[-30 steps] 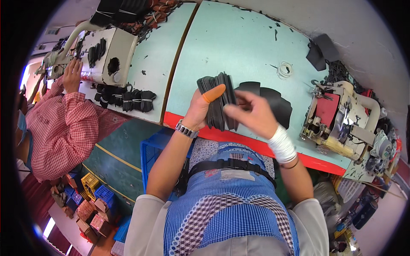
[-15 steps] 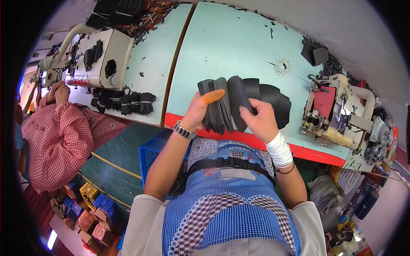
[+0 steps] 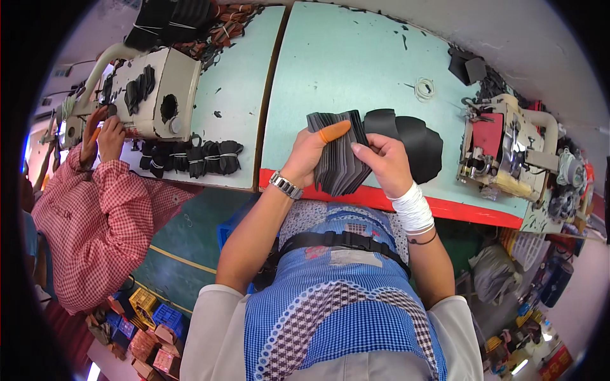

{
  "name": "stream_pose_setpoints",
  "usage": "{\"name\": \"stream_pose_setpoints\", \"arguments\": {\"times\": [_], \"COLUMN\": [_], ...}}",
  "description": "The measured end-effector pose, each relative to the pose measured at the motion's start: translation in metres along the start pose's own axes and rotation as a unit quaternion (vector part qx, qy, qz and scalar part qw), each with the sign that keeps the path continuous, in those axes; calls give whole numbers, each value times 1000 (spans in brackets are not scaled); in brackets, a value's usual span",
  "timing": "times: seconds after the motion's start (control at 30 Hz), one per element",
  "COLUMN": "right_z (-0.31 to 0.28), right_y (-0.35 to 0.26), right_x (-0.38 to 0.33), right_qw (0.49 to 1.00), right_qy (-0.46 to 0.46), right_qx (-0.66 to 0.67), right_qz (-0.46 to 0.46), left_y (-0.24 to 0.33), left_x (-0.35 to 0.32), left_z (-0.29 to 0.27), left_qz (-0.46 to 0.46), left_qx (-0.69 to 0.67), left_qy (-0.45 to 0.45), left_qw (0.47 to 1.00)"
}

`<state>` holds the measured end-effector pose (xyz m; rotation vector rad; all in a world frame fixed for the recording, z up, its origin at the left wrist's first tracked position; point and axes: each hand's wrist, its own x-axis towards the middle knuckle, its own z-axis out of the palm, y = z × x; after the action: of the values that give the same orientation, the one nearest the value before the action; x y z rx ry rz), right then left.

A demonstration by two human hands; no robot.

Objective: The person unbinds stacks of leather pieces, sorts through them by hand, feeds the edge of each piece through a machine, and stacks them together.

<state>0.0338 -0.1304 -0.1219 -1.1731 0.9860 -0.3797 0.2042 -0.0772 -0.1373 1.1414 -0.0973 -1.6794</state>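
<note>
A fanned stack of thin dark grey and black cut pieces (image 3: 338, 162), leather-like, is held above the table's near edge. My left hand (image 3: 306, 157) is closed round its left side, with the thumb, in an orange finger cot (image 3: 334, 131), laid across the front. My right hand (image 3: 389, 166) pinches the stack's right edge between thumb and fingers; white thread or tape wraps that wrist. Just beyond it, overlapping black cut pieces (image 3: 420, 147) with rounded ends lie on the pale green table (image 3: 343, 57).
On the right stands a machine with a red plate (image 3: 488, 136). A coil of white cord (image 3: 424, 89) and black scraps (image 3: 467, 66) lie farther back. At left, a co-worker in a checked red sleeve (image 3: 117, 206) works at another machine (image 3: 162, 92), near tied black bundles (image 3: 203, 157).
The separate dark piece at my right hand now lies against the fanned stack. My right hand has shifted slightly left, and the stack is spread more evenly. The co-worker's hands have moved.
</note>
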Motion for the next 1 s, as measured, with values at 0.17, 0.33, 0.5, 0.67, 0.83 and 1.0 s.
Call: {"name": "stream_pose_setpoints", "arguments": {"times": [0.17,0.33,0.5,0.67,0.83,1.0], "right_z": [1,-20,-139,-63,-35,-37], "right_y": [1,0,55,18,5,1], "right_x": [0,-5,3,-17,-18,-27], "right_qw": [964,944,946,987,991,999], "right_qy": [-3,98,189,152,56,49], "right_qx": [255,-285,-262,-22,-100,4], "right_qz": [75,-138,-25,-42,-75,-20], "left_y": [-9,-18,-28,-38,-25,-28], "left_x": [10,11,15,22,-2,-10], "left_z": [-13,1,-2,-7,19,24], "left_qz": [-138,-13,-12,47,61,90], "left_qx": [-234,137,-166,-39,-61,-38], "left_qy": [-158,-101,-232,-173,-105,-69], "left_qw": [949,985,958,983,991,993]}}
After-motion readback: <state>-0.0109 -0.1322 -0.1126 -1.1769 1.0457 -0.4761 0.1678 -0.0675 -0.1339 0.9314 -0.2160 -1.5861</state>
